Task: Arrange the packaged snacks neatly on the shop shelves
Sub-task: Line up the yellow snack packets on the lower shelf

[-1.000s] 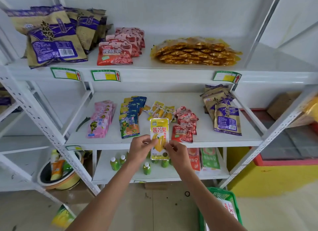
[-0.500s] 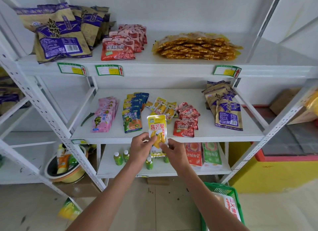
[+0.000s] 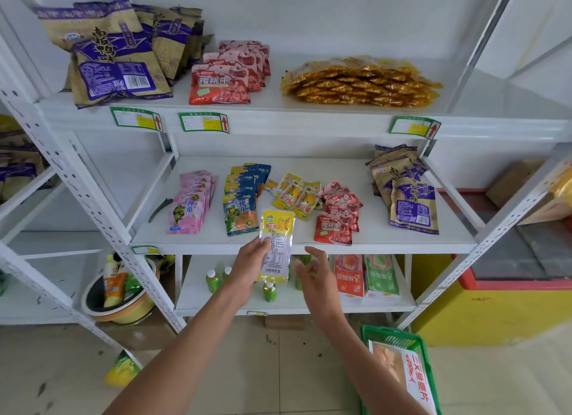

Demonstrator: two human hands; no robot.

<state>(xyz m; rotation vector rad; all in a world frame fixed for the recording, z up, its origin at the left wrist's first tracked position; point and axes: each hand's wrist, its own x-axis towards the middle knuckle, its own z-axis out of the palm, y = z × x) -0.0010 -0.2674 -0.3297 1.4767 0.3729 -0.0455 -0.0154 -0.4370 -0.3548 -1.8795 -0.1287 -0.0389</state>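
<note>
We are standing at the white metal shelving unit (image 3: 402, 244), looking down on its middle shelf, where the snacks are lying in short overlapping rows: brown and purple duck-flavour bags (image 3: 408, 195) at the far right, red dried-cherry packets (image 3: 335, 219) next to them, blue turtle-print packets (image 3: 243, 202) and pink turtle-print packets (image 3: 190, 202) toward the left. Between the blue and the red rows, a loose, crooked cluster of yellow mango packets (image 3: 294, 195) is sitting further back, and that is where our packet seems to belong. Our left hand (image 3: 250, 264) is pinching one yellow mango packet (image 3: 276, 244) by its left edge, holding it upright in front of the shelf lip with its printed back panel facing us. Our right hand (image 3: 317, 274) is hovering just beside the packet, fingers spread and relaxed, gripping nothing. To do this step well, we are probably wanting to turn the packet so its front faces up, then lay it flat at the front of the yellow cluster, its long edges running parallel to the blue and red rows. The free right hand could be squaring up the crooked packets behind it, and we should be taking care not to nudge the neighbouring rows.
</note>
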